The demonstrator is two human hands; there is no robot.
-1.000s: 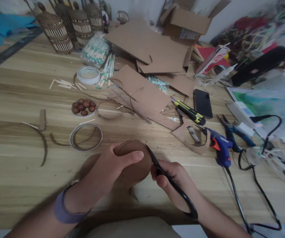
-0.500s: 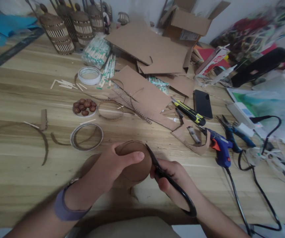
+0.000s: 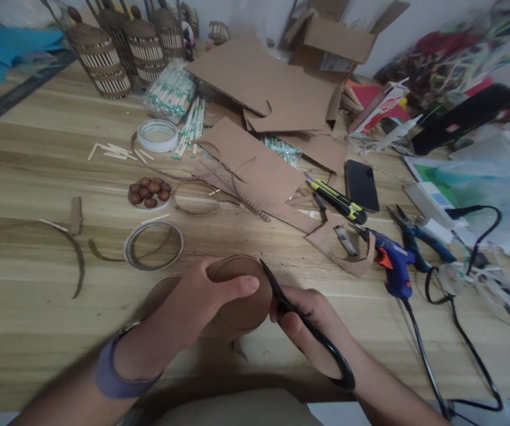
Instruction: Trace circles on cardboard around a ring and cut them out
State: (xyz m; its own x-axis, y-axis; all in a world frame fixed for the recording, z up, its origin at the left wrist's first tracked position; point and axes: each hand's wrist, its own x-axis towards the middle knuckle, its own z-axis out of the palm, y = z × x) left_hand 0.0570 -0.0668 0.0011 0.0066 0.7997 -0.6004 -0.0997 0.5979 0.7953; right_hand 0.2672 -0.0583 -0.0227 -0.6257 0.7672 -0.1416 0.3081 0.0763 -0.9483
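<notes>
My left hand pinches a round brown cardboard disc just above the wooden table's near edge, thumb lying across its top. My right hand grips black scissors; their blades meet the disc's right rim. A purple band wraps my left wrist.
A tape ring, a dish of brown beads and curved cardboard strips lie to the left. Cardboard sheets, a yellow utility knife, a phone, a blue glue gun with black cable and pliers lie beyond and right.
Both hands, the disc and the scissors have stayed almost in place; the scissor blades have shifted slightly along the disc's right rim.
</notes>
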